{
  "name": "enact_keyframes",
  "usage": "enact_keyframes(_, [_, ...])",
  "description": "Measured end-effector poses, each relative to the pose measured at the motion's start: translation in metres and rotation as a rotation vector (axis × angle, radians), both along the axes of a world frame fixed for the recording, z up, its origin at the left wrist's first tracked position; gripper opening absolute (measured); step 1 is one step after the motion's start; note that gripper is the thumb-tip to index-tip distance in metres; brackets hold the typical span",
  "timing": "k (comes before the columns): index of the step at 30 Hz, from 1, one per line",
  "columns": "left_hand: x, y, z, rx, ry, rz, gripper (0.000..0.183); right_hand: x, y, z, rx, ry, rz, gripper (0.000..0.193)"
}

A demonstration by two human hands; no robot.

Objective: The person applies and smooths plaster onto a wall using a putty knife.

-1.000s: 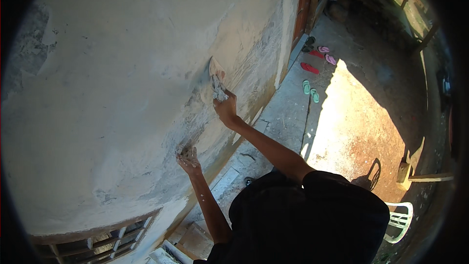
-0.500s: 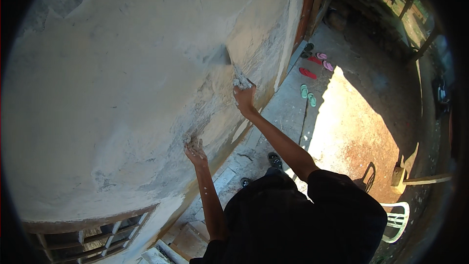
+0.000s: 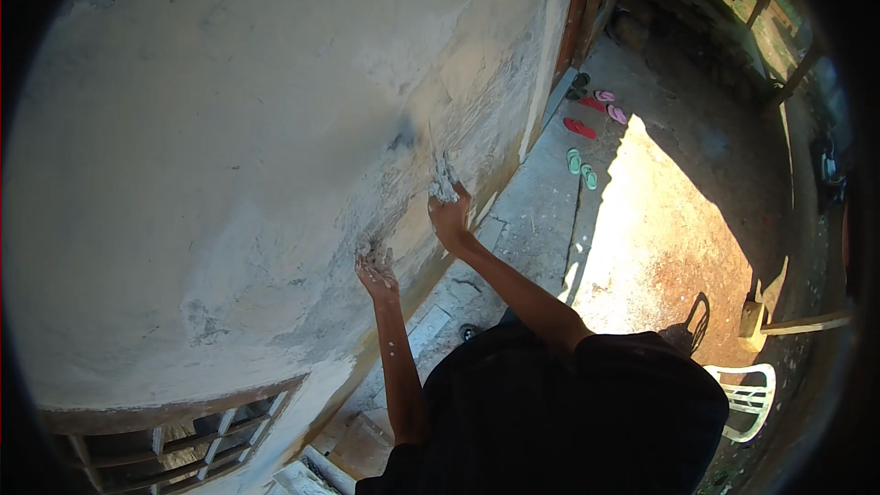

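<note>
My right hand (image 3: 449, 211) is closed round the handle of a putty knife (image 3: 441, 168) smeared with grey filler. Its thin blade points up along the plastered wall (image 3: 229, 156), seen nearly edge-on. Below and to the left, my left hand (image 3: 378, 277) is cupped with the palm up, its fingers coated in the same paste. A lump of wet grey filler (image 3: 374, 248) rests in that hand, close to the wall. Rough grey streaks mark the wall around both hands; how far the blade touches the surface is hard to tell.
A barred window (image 3: 183, 445) lies at the lower left, a wooden door frame (image 3: 577, 14) at the upper right. Several sandals, including a red one (image 3: 579, 128), lie on the concrete ledge (image 3: 527, 211). A white plastic chair (image 3: 761, 403) stands at the right.
My right hand and the putty knife have moved down and slightly left along the wall. My left hand has shifted a little right, and the two hands are nearer each other.
</note>
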State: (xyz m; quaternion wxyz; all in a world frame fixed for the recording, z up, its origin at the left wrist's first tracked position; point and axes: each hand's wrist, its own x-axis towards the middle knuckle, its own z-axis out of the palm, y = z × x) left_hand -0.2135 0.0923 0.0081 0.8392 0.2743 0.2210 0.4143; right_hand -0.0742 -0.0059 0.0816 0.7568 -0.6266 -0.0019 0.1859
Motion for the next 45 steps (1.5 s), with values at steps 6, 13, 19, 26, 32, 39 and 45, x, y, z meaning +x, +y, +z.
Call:
enact_keyframes(6, [0.009, -0.004, 0.006, -0.043, 0.063, -0.036, 0.039, -0.023, 0.048, -0.004, -0.375, -0.649, -0.033, 0.027])
enact_keyframes(13, [0.005, -0.003, 0.008, -0.028, 0.065, -0.028, 0.038, -0.02, 0.002, -0.016, -0.198, -0.313, -0.107, 0.032])
enact_keyframes(19, [0.01, -0.006, 0.011, -0.054, 0.092, -0.018, 0.036, -0.03, 0.023, -0.024, -0.299, -0.543, 0.031, 0.029])
enact_keyframes(26, [0.0, -0.006, 0.003, -0.015, 0.036, 0.026, 0.038, 0.029, -0.025, -0.007, 0.158, -0.438, 0.196, 0.025])
enact_keyframes(32, [0.01, -0.01, 0.005, 0.043, 0.049, 0.034, 0.04, 0.105, 0.019, -0.013, -0.039, -0.497, 0.029, 0.022])
enact_keyframes(39, [0.019, -0.017, 0.005, 0.1, 0.069, 0.126, 0.042, 0.132, 0.013, -0.041, -0.122, -0.519, -0.108, 0.018])
enact_keyframes(45, [0.017, -0.012, 0.0, 0.025, 0.116, 0.143, 0.039, 0.144, -0.051, -0.061, -0.119, -0.49, -0.07, 0.016])
